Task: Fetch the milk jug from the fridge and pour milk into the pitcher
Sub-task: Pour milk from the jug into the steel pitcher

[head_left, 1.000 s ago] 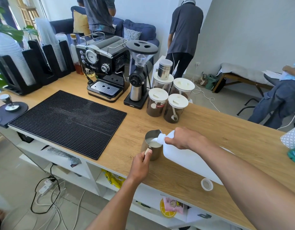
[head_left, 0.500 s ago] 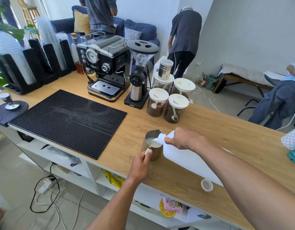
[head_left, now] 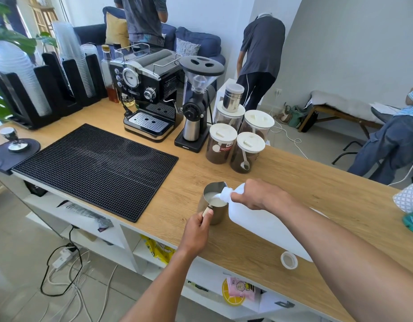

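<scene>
Wooden counter: left hand grips the pitcher handle; right hand clasps the tilted milk jug, pouring.

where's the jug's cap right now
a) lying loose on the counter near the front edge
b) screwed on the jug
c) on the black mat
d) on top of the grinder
a: the cap lies open side up on the counter near the front edge, by the right forearm, while the tilted jug has its open neck over the pitcher.

Shiny metal pitcher, wood counter
</scene>
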### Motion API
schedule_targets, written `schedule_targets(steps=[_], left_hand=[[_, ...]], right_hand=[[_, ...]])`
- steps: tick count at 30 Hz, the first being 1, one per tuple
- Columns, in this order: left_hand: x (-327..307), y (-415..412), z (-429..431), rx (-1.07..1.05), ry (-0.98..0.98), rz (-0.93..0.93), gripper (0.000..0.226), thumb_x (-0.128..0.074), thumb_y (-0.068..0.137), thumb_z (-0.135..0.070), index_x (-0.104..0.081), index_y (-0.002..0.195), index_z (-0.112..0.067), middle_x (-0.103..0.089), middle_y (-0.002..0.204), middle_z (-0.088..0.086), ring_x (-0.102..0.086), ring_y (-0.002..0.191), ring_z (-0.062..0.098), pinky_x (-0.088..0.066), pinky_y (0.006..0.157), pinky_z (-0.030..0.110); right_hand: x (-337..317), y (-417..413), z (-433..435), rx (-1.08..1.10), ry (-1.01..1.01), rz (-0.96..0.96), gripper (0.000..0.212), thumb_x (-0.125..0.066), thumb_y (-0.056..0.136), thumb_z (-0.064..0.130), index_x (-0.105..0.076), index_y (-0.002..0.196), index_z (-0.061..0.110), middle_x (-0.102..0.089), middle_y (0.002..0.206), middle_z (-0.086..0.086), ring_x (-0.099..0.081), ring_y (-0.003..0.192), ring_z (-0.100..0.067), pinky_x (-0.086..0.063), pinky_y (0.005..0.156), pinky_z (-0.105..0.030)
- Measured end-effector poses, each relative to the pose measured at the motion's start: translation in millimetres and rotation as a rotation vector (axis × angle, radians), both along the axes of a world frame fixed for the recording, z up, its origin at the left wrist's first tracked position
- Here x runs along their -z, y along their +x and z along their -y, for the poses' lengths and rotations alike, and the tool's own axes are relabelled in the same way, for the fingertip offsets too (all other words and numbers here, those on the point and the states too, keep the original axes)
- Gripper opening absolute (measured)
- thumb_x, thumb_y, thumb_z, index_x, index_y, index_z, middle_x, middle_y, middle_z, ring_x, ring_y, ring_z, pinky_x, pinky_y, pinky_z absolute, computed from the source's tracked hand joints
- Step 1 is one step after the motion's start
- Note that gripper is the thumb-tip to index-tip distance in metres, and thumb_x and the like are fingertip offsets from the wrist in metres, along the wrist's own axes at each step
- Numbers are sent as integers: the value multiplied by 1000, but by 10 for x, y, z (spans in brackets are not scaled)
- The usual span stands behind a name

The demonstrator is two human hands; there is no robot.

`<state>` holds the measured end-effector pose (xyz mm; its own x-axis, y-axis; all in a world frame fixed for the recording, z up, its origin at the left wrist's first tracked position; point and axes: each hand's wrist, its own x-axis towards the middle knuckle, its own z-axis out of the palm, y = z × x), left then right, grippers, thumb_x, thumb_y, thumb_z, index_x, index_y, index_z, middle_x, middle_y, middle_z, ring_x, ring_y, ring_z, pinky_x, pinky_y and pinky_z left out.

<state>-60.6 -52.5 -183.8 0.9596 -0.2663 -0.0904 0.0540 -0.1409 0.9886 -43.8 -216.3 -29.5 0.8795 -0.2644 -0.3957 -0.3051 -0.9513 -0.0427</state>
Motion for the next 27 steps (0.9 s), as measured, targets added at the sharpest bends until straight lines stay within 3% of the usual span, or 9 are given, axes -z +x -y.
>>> schedule_targets(steps=[27], left_hand=[[-3,5,3,-1,-15,4,46,-47,103,-35,-32,62,-23,-28,52,-15,-23,49,5,-20,48,22]], right_hand=[[-88,-24,-48,-22,-22,1,44,-48,87,51,-40,65,14,-44,66,-1,-38,54,-19,-28,50,-29]])
